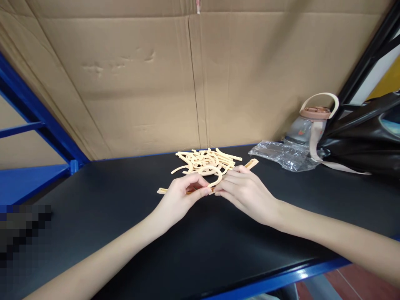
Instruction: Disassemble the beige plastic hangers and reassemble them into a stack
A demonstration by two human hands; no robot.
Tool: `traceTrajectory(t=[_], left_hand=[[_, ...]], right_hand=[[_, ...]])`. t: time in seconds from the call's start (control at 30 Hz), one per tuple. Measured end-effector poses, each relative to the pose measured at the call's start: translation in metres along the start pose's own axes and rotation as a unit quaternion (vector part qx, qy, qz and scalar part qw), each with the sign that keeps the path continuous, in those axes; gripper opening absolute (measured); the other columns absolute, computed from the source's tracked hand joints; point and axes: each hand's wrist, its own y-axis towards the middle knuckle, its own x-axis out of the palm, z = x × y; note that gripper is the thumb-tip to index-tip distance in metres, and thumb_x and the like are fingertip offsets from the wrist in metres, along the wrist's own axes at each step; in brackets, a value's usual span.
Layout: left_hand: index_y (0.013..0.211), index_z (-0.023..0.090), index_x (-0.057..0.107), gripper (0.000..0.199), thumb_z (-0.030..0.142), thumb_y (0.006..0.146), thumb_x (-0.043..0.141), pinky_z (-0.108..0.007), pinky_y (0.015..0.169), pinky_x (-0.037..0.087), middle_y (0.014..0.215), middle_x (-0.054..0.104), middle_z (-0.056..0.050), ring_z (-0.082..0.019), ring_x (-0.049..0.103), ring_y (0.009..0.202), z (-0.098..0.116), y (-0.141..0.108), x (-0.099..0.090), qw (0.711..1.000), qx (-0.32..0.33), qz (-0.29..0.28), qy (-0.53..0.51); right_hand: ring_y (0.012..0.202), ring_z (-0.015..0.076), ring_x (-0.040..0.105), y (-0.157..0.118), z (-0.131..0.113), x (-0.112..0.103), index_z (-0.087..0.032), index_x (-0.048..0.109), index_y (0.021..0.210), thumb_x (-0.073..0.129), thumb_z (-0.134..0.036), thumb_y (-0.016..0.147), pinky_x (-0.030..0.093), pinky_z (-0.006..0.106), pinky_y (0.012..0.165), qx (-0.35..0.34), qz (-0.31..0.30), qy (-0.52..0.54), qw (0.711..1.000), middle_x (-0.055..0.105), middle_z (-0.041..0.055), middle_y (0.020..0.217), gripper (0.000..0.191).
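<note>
A cream plastic clothes hanger (220, 178) is between my two hands, its curved hook standing up in the middle. My left hand (184, 191) pinches near the base of the hook with thumb and forefinger. One hanger arm (161, 191) sticks out past the left hand. My right hand (246, 189) has its fingers bent around the other side, and an arm end (252, 163) shows beyond its knuckles. The joint between hook and arms is mostly hidden by fingers. Just behind lies a pile of loose cream hanger parts (203, 158), hooks and arms mixed.
A black tabletop (125, 216) with a blue front edge (281, 279) carries everything. Back right are a crumpled clear plastic bag (281, 154), a strapped drinking bottle (309, 121) and a black bag (359, 141). Cardboard (140, 83) walls the back; blue frame bars (40, 108) stand left.
</note>
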Motion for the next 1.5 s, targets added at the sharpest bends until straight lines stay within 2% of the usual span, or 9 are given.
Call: traceTrajectory(t=[0.23, 0.43, 0.63, 0.8, 0.93, 1.03, 1.27, 1.37, 1.5], left_hand=[[0.084, 0.016, 0.065, 0.014, 0.029, 0.083, 0.061, -0.026, 0.082, 0.048, 0.087, 0.065, -0.002, -0.016, 0.062, 0.085, 0.004, 0.001, -0.004, 0.996, -0.030, -0.022, -0.082], [0.081, 0.015, 0.067, 0.011, 0.026, 0.081, 0.063, -0.029, 0.084, 0.048, 0.086, 0.064, -0.002, -0.016, 0.063, 0.084, 0.007, 0.003, -0.007, 0.997, -0.015, -0.043, -0.060], [0.073, 0.015, 0.064, 0.008, 0.021, 0.076, 0.068, -0.028, 0.084, 0.050, 0.082, 0.062, 0.000, -0.015, 0.063, 0.082, 0.006, 0.003, -0.003, 0.991, -0.021, -0.025, -0.130], [0.078, 0.016, 0.065, 0.007, 0.022, 0.076, 0.069, -0.029, 0.085, 0.051, 0.090, 0.064, -0.001, -0.016, 0.064, 0.085, 0.007, 0.003, -0.005, 0.992, -0.013, -0.007, -0.128], [0.102, 0.019, 0.062, 0.021, 0.024, 0.082, 0.063, -0.033, 0.088, 0.051, 0.098, 0.067, -0.003, -0.018, 0.065, 0.089, 0.006, 0.001, -0.005, 0.991, -0.010, -0.026, -0.128], [0.110, 0.018, 0.059, 0.026, 0.026, 0.085, 0.060, -0.031, 0.082, 0.053, 0.100, 0.067, -0.005, -0.017, 0.066, 0.084, 0.002, 0.001, -0.005, 0.994, -0.009, -0.034, -0.106], [0.117, 0.025, 0.052, 0.030, 0.032, 0.088, 0.056, -0.024, 0.062, 0.051, 0.095, 0.066, -0.001, -0.014, 0.064, 0.074, -0.002, -0.001, -0.002, 0.998, -0.001, -0.037, -0.054], [0.112, 0.025, 0.051, 0.026, 0.033, 0.088, 0.055, -0.024, 0.061, 0.050, 0.095, 0.066, -0.001, -0.014, 0.064, 0.075, 0.000, -0.002, 0.001, 0.998, -0.004, -0.045, -0.048], [0.110, 0.023, 0.050, 0.025, 0.035, 0.088, 0.054, -0.027, 0.069, 0.051, 0.096, 0.066, -0.002, -0.015, 0.065, 0.077, 0.000, -0.001, -0.002, 1.000, -0.006, -0.028, -0.005]], right_hand=[[0.072, 0.0153, 0.059, -0.001, 0.003, 0.000, -0.015, 0.062, 0.079, 0.049, -0.022, 0.094, 0.035, 0.029, 0.073, 0.049, 0.010, 0.010, 0.999, 0.066, 0.0020, 0.074, 0.022], [0.065, 0.0134, 0.058, -0.005, 0.003, 0.001, -0.016, 0.061, 0.079, 0.041, -0.026, 0.097, 0.039, 0.024, 0.059, 0.038, 0.009, -0.016, 0.999, 0.064, 0.0023, 0.072, 0.029], [0.065, 0.0139, 0.059, -0.006, 0.003, -0.001, -0.015, 0.060, 0.081, 0.041, -0.026, 0.097, 0.040, 0.024, 0.059, 0.032, -0.004, -0.012, 0.999, 0.063, 0.0034, 0.072, 0.028], [0.069, 0.0139, 0.060, -0.004, 0.003, -0.002, -0.017, 0.057, 0.082, 0.050, -0.024, 0.093, 0.041, 0.024, 0.060, 0.072, 0.006, 0.058, 0.996, 0.065, 0.0014, 0.077, 0.014], [0.071, 0.0137, 0.061, -0.001, 0.004, -0.003, -0.021, 0.053, 0.088, 0.054, -0.027, 0.091, 0.043, 0.024, 0.061, 0.178, 0.012, 0.155, 0.972, 0.065, -0.0010, 0.084, 0.006], [0.076, 0.0145, 0.060, 0.000, 0.006, -0.003, -0.024, 0.048, 0.094, 0.059, -0.029, 0.087, 0.045, 0.024, 0.062, 0.247, 0.025, 0.236, 0.939, 0.063, -0.0011, 0.089, 0.013], [0.067, 0.0114, 0.058, 0.003, 0.006, -0.003, -0.022, 0.047, 0.099, 0.055, -0.033, 0.090, 0.046, 0.022, 0.057, 0.251, 0.007, 0.429, 0.868, 0.063, -0.0008, 0.083, 0.017], [0.070, 0.0110, 0.058, 0.004, 0.007, -0.005, -0.019, 0.054, 0.095, 0.047, -0.035, 0.093, 0.047, 0.022, 0.058, 0.230, -0.029, 0.450, 0.862, 0.062, 0.0016, 0.085, 0.017], [0.067, 0.0115, 0.057, 0.006, 0.017, -0.005, -0.017, 0.055, 0.087, 0.044, -0.035, 0.094, 0.046, 0.024, 0.058, 0.240, -0.024, 0.401, 0.884, 0.060, 0.0021, 0.081, 0.022]])
